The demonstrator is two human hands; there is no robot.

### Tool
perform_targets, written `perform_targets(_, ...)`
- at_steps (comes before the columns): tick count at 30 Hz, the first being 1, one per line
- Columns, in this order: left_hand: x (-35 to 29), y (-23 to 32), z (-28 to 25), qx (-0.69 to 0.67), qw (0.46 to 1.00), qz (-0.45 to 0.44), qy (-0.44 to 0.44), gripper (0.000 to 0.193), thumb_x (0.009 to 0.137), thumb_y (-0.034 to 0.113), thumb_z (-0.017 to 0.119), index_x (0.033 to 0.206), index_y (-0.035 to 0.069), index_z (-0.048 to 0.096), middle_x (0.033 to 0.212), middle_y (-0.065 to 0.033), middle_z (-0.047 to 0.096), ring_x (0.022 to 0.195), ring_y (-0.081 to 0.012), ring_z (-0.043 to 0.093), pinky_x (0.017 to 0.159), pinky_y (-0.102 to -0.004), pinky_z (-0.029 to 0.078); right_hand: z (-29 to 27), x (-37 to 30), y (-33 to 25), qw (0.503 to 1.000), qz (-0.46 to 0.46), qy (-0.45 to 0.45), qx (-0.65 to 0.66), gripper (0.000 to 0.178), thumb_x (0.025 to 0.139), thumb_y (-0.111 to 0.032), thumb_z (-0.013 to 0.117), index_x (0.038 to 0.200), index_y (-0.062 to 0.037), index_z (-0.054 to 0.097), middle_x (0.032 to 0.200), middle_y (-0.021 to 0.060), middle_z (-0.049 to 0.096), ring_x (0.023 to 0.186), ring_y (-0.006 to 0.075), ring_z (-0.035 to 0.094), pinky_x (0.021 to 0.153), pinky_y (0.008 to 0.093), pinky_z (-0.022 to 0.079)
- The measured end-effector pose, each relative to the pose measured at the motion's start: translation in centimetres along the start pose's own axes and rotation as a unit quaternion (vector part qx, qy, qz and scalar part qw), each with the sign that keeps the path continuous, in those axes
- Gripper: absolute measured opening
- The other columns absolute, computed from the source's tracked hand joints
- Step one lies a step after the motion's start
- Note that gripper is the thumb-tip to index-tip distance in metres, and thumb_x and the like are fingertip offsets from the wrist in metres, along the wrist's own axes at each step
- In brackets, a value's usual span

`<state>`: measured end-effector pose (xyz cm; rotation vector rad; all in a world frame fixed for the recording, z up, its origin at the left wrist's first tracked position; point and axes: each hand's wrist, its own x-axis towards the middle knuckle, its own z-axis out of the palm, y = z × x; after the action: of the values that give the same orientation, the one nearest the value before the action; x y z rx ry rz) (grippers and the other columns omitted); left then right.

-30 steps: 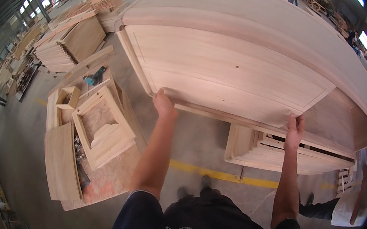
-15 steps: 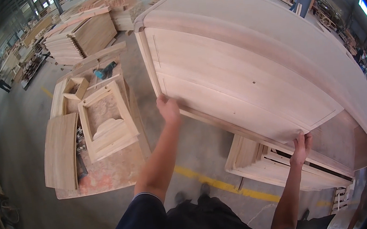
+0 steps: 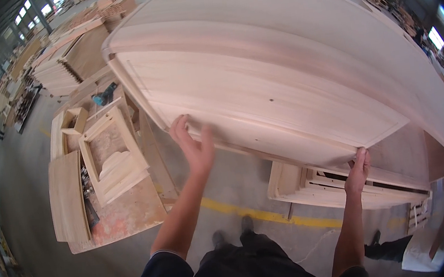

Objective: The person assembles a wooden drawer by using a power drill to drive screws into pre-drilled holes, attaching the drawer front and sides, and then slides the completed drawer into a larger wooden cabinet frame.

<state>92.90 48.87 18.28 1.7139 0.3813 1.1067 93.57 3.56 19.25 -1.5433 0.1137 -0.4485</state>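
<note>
A big pale wooden cabinet (image 3: 209, 42) with a curved top edge fills the upper middle and right. Set in its face is a long bowed drawer front (image 3: 260, 91) of bare wood with small dark holes. My left hand (image 3: 196, 147) is at the lower left of this front, fingers spread, the fingertips at or very near its face; contact is unclear. At the front's lower right end, my right hand (image 3: 357, 170) pinches the edge, partly hiding its fingertips. Beside that hand, an opening (image 3: 398, 157) shows within the cabinet.
To the left stands a worktable (image 3: 127, 225) bearing a wooden frame (image 3: 140, 177), a curved board (image 3: 67, 198), a small open box (image 3: 75, 121) and a teal power tool (image 3: 104, 95). Slatted wooden pieces (image 3: 289, 183) sit below the cabinet. Someone's dark-clad leg (image 3: 388, 250) shows lower right.
My left hand has let go of the lower left edge and opened its fingers. The right hand stays at the right end. The whole view has shifted, with the cabinet now further left.
</note>
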Motion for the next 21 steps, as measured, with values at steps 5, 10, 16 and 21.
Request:
perform_targets(5,-1.3,6.1,-1.2,0.076,0.962,0.246,-0.088,0.043,0.093,0.022,0.069,0.128,0.003,0.055,0.135,-0.0156,0.044,0.123,-0.0344,0.046,0.108,-0.0451,0.034,-0.4,-6.0,-2.1,0.982,-0.069,0.088,-0.152,0.036,0.105,-0.028,0.045,0.090,0.0016,0.058,0.092,0.0066,0.057,0.089,0.0159,0.051,0.084,0.0334,0.043)
perform_targets(10,-1.4,6.8,-2.6,0.199,0.887,0.392,-0.140,0.060,0.089,0.063,0.065,0.114,0.009,0.061,0.116,-0.0101,0.058,0.118,-0.0316,0.051,0.107,-0.0495,0.027,-1.5,-11.7,-4.1,0.989,-0.080,0.067,-0.106,0.039,0.105,-0.021,0.040,0.078,-0.0002,0.059,0.085,0.0086,0.060,0.081,0.0183,0.053,0.079,0.0338,0.043)
perform_targets(16,-1.0,7.3,-3.2,0.191,0.845,0.462,-0.190,0.071,0.075,0.077,0.060,0.100,0.011,0.057,0.094,-0.0047,0.057,0.095,-0.0273,0.053,0.093,-0.0454,0.033,-2.1,-10.7,-4.2,0.988,-0.083,0.124,-0.031,0.044,0.107,-0.029,0.040,0.070,-0.0043,0.043,0.075,0.0076,0.059,0.073,0.0156,0.050,0.073,0.0316,0.042)
perform_targets(21,-4.0,9.4,-6.1,0.186,0.860,0.447,-0.163,0.070,0.070,0.077,0.064,0.093,0.012,0.055,0.082,-0.0020,0.056,0.078,-0.0251,0.054,0.082,-0.0398,0.035,-5.1,-12.4,-6.4,0.987,-0.079,0.130,-0.048,0.045,0.107,-0.035,0.042,0.073,-0.0066,0.041,0.075,0.0080,0.057,0.073,0.0160,0.050,0.072,0.0328,0.041)
